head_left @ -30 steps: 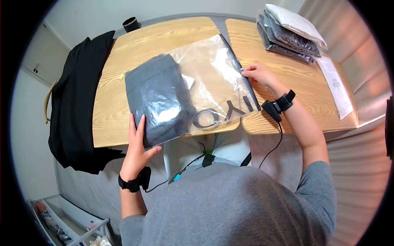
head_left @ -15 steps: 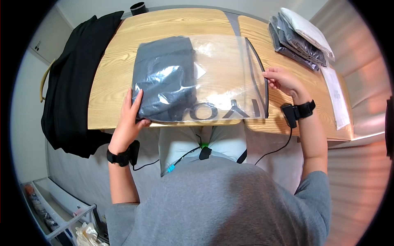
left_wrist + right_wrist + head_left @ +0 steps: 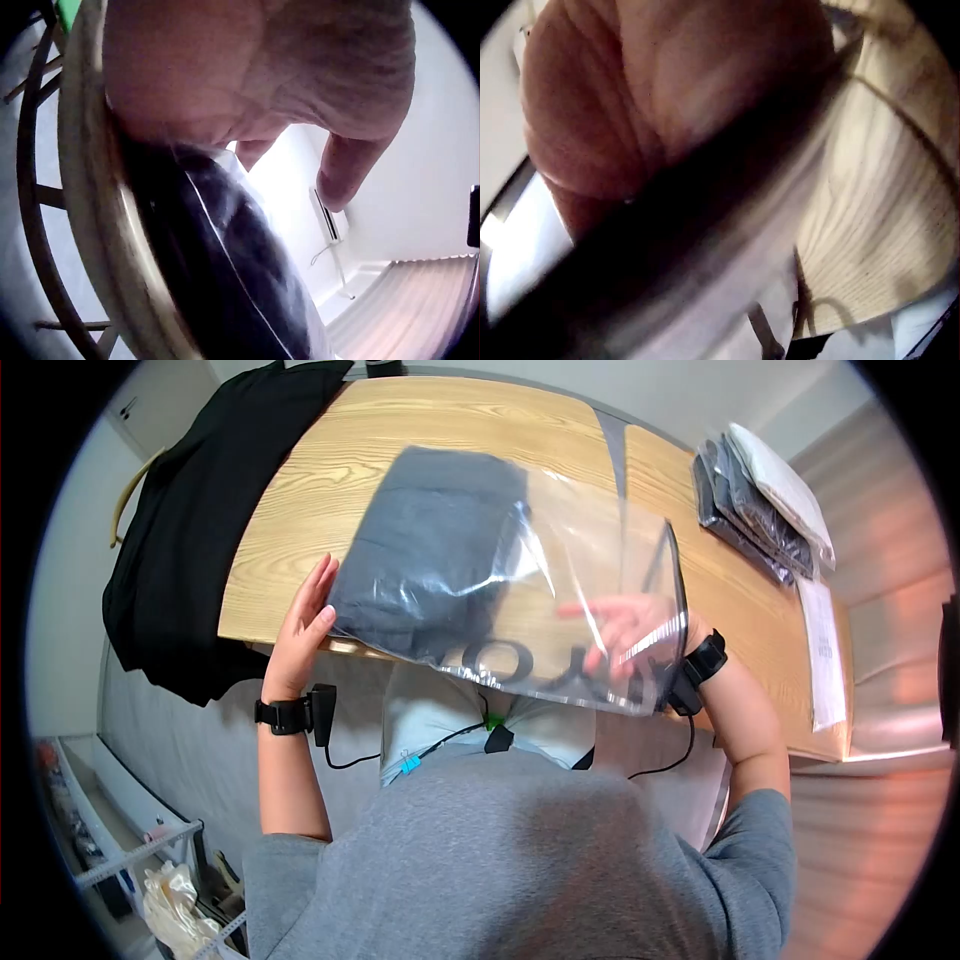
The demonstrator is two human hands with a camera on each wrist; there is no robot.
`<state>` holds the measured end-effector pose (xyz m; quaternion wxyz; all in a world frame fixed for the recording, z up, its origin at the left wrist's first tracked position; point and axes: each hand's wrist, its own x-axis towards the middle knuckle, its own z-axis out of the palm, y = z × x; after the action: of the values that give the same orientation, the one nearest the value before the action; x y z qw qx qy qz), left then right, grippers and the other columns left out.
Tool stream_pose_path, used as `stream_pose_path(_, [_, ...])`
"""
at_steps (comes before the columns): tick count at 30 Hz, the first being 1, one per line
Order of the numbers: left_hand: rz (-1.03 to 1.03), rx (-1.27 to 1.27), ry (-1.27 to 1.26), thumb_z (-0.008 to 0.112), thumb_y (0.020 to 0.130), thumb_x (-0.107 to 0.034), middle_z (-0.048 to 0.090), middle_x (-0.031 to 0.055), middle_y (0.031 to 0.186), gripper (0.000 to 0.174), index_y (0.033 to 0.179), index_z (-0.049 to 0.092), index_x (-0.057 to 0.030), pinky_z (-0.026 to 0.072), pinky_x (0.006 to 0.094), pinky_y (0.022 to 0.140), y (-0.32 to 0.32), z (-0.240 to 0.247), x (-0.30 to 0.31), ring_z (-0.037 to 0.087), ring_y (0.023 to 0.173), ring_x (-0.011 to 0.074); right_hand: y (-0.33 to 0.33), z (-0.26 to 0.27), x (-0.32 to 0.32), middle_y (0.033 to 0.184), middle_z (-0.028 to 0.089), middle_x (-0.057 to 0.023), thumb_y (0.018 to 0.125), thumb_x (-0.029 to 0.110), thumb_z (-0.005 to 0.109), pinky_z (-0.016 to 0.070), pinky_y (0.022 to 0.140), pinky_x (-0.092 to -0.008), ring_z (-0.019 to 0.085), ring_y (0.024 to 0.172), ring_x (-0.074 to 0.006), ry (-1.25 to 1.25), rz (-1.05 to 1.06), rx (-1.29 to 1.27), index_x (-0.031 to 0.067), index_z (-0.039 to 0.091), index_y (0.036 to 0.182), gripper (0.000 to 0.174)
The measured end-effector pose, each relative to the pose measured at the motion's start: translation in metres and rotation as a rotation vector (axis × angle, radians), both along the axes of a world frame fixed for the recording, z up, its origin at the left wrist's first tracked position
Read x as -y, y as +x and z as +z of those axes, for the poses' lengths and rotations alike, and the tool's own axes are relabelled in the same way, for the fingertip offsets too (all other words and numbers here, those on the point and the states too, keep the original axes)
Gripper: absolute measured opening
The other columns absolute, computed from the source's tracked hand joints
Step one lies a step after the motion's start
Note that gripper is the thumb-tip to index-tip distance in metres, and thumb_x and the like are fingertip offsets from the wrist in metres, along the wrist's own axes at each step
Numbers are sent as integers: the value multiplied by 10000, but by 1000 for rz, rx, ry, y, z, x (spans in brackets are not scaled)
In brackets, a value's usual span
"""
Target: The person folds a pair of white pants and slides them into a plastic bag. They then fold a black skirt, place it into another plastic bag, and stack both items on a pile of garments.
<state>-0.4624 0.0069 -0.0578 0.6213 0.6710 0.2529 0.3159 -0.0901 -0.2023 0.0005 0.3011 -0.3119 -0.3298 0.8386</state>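
Observation:
A clear zip bag (image 3: 560, 610) with a black zip edge and dark lettering lies across the table, a folded dark grey garment (image 3: 430, 550) filling its left part. My left hand (image 3: 303, 625) rests against the bag's lower left corner, fingers straight; the left wrist view shows the palm beside the dark bundle (image 3: 225, 240). My right hand (image 3: 630, 630) shows through the clear plastic near the zip end, fingers loosely extended to the left. The black zip edge (image 3: 680, 585) crosses at that wrist. In the right wrist view a blurred dark strip (image 3: 682, 210) passes before the palm.
Several bagged garments (image 3: 760, 500) are stacked at the right, a white one on top, near a white paper strip (image 3: 820, 650). Black cloth (image 3: 200, 530) drapes over the table's left side. A gap (image 3: 610, 445) divides the two wooden tabletops. A wire basket (image 3: 140, 860) stands at lower left.
My right hand has let go of the zip edge and moved left, now seen through the plastic. The bag's zip end has swung toward me. My left hand stays at the bag's left end.

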Motion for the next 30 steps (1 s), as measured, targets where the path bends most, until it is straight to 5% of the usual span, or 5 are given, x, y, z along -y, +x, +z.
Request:
stream_pose_path(4, [-65, 93, 13, 632, 804, -242, 328, 169, 1428, 738, 1401, 280, 13, 193, 347, 1105, -6, -5, -6, 289, 1342, 256, -39, 23, -36, 1178, 579, -168, 834, 108, 613, 515, 776, -279, 630, 933, -226, 133, 466, 690, 107, 223, 1442, 723])
stream_pose_path(9, [-22, 145, -90, 659, 781, -243, 361, 154, 1408, 730, 1378, 327, 17, 207, 343, 1099, -9, -6, -4, 308, 1330, 247, -59, 5, -64, 1399, 339, -204, 825, 119, 598, 318, 1046, -400, 360, 1278, -313, 1347, 38, 1256, 107, 237, 1433, 707])
stream_pose_path(16, [-92, -162, 226, 788, 607, -329, 254, 129, 1478, 917, 1385, 371, -79, 212, 358, 1100, -9, 2, -2, 230, 1369, 251, -99, 5, -92, 1335, 441, -181, 759, 118, 676, 359, 1012, -406, 441, 1204, -344, 1030, 49, 1031, 97, 372, 1357, 671])
stream_pose_path(22, [-54, -209, 278, 777, 595, -306, 245, 129, 1485, 882, 1377, 402, -150, 241, 369, 1091, -12, -2, -4, 222, 1375, 271, -110, -11, -106, 1316, 477, -159, 733, 114, 712, 367, 1017, -415, 451, 1213, -335, 1284, 76, 918, 94, 456, 1293, 616])
stream_pose_path(30, [-97, 30, 175, 521, 843, -510, 299, 179, 1444, 700, 1359, 407, -50, 207, 367, 1097, -17, -11, -11, 250, 1359, 277, -134, -10, -105, 1329, 471, -131, 783, 186, 670, 206, 1076, -544, 316, 1323, -311, 1187, 222, 1081, 123, 414, 1339, 615])
